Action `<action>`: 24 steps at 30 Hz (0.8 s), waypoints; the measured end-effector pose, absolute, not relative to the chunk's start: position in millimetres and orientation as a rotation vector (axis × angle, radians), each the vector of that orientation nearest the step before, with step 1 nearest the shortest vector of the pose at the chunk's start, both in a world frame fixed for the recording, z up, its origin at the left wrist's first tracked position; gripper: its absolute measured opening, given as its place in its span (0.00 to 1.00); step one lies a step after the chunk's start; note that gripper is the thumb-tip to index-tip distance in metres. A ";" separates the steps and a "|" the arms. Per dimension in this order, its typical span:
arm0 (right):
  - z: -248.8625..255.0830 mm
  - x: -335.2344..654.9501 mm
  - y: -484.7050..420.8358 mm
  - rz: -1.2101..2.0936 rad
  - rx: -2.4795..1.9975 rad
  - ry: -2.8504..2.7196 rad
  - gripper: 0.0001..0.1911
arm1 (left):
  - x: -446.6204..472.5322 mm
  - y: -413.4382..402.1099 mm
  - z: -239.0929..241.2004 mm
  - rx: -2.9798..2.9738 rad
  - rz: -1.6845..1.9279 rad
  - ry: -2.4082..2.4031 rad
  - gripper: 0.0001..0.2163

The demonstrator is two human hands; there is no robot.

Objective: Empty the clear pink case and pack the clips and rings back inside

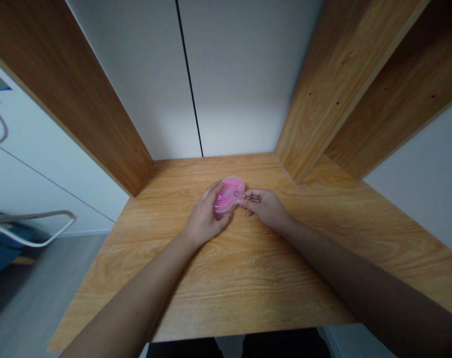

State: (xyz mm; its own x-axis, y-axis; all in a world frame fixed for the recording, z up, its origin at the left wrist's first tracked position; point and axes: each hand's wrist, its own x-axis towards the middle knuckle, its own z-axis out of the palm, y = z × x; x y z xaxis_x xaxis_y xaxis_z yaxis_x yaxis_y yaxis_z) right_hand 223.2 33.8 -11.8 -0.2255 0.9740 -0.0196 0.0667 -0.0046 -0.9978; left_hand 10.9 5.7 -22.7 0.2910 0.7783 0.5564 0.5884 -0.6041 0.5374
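A small oval case point(229, 194) with a clear rim and bright pink contents or insert sits near the middle of the wooden desk. My left hand point(207, 214) wraps around its left side, fingers behind and thumb along the near edge. On the other side, my right hand point(263, 205) pinches at the case's right edge with thumb and forefinger, the other fingers curled. The lid appears to be on the case. What the pink pieces inside are, I cannot make out.
The wooden desk point(248, 278) has a white back panel point(233, 99) with a dark vertical seam. Upright wooden boards point(323, 114) flank it on both sides. At far left hangs a white looped bar or cable point(36, 243) above the grey floor point(73, 268).
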 end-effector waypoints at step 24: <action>-13.4 225.6 33.0 1.649 -1.054 -1.252 0.24 | 11.0 6.5 -22.1 2.336 1.215 1.184 0.33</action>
State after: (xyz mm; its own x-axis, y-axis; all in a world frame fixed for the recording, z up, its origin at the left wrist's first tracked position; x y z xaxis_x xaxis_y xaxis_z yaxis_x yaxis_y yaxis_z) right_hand 225.6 33.0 -13.4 -0.3369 0.9298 -0.1484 -0.1065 -0.1942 -0.9752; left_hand 11.0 6.5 -22.1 0.3206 0.7588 0.5669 0.5468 -0.6370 0.5434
